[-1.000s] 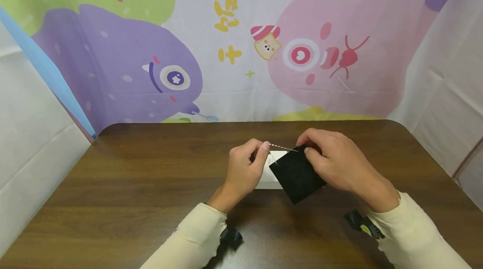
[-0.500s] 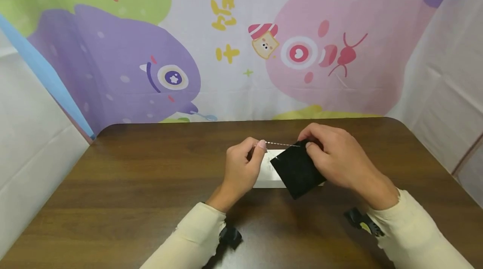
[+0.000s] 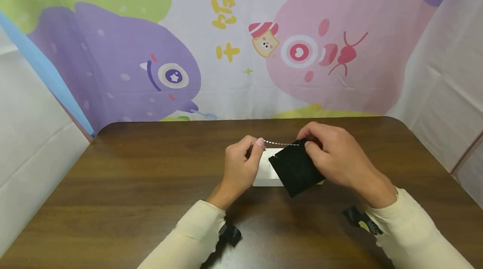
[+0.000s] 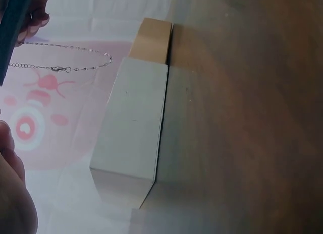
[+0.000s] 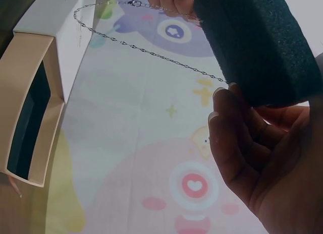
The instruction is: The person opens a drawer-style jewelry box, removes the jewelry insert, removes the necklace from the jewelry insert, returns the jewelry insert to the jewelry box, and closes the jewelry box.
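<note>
Above the wooden table [image 3: 124, 185], a silvery chain [image 3: 279, 143] runs from the left hand [image 3: 241, 162] to a black pad [image 3: 296, 172] in the right hand [image 3: 337, 155]. The raised pad presumably gives the hanging loop and clasp [image 4: 60, 69] room; below, the white box [image 4: 133, 118] lies with its tan drawer [image 4: 151, 42] partly out, probably for access. Left thumb and finger pinch the chain; right thumb and fingers grip the pad near its upper corner.

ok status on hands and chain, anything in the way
Left hand pinches silver chain; right hand grips black pad. Chain hangs looped. White box nearby, no obstruction seen.
</note>
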Demonstrator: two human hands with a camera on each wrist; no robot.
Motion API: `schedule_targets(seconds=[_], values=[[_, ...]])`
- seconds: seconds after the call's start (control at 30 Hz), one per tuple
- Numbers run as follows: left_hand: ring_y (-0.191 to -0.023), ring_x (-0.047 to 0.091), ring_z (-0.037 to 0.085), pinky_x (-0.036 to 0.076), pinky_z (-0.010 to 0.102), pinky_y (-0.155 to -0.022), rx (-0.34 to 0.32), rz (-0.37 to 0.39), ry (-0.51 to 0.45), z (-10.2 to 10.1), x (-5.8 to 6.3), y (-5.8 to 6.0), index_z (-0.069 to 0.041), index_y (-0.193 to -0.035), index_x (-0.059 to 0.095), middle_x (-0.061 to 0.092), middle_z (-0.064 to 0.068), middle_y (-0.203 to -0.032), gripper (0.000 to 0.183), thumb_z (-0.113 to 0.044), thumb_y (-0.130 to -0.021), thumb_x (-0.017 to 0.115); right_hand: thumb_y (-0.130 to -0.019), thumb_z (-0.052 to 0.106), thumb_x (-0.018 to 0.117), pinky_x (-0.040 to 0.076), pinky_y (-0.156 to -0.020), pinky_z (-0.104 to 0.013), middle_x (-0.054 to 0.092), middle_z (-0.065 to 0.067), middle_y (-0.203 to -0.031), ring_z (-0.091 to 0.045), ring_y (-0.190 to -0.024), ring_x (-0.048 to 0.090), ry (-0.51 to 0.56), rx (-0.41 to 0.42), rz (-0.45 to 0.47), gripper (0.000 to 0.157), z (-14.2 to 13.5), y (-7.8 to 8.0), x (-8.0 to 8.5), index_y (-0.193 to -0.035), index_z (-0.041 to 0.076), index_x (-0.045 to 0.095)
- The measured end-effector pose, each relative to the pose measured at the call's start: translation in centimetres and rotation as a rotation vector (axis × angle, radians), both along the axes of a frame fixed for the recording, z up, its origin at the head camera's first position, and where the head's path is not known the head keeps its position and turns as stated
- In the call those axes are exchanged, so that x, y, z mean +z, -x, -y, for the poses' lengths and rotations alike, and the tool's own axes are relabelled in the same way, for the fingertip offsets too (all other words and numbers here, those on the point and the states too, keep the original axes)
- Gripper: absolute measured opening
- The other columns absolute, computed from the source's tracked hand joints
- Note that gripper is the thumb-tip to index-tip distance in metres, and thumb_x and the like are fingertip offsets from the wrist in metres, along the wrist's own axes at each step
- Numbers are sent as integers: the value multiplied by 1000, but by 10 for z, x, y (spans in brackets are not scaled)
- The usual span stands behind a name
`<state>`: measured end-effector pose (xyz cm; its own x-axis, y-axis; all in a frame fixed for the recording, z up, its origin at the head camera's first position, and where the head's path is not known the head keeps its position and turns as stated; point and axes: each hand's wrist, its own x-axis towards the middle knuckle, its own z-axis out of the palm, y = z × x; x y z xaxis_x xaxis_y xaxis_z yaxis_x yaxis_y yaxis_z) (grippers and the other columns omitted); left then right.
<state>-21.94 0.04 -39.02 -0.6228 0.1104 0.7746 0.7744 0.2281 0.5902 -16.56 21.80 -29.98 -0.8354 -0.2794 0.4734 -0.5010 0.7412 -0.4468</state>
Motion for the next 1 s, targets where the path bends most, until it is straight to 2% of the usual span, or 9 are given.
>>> schedule_targets(seconds=[0.17,0.3,0.57,0.63,0.83,1.0], values=[[-51,41,8,33,23,-48,-2,9,-8,0,-2,1,-8,-75,64,51,-2,-59,25,-11,-99,61,-90,3,57,47,-74,-41,69,2,-91,-18,-78,58,4,3,1,19,1,0,-2,-97,15,70],[-52,39,7,32,23,-48,3,13,-11,0,1,-1,-7,-73,62,49,-1,-58,24,-5,-97,63,-90,3,57,48,-73,-40,69,2,-91,-17,-78,58,18,16,-17,19,1,0,-3,-97,15,70],[-53,35,5,29,23,-48,-2,4,-21,-2,24,-17,0,-69,56,44,5,-56,24,9,-90,62,-89,-1,57,47,-73,-37,68,4,-90,-13,-78,57,73,52,-89,22,2,-1,-2,-97,14,70],[-53,35,6,29,23,-48,3,4,-17,-2,22,-16,-1,-69,56,44,4,-56,25,8,-91,62,-89,-2,57,47,-73,-35,67,4,-90,-13,-79,57,85,56,-98,22,3,-1,-2,-97,13,70],[-52,38,8,31,24,-48,20,13,4,0,1,0,-7,-69,59,46,-1,-57,27,-4,-95,64,-89,-2,57,46,-73,-31,67,5,-90,-11,-79,56,101,65,-113,20,2,0,-4,-97,12,68],[-51,39,10,31,25,-47,16,24,9,1,-2,2,-8,-70,59,45,-2,-57,29,-12,-98,62,-88,-2,57,46,-73,-29,66,6,-90,-10,-79,57,103,84,-119,20,2,1,-5,-96,13,68]])
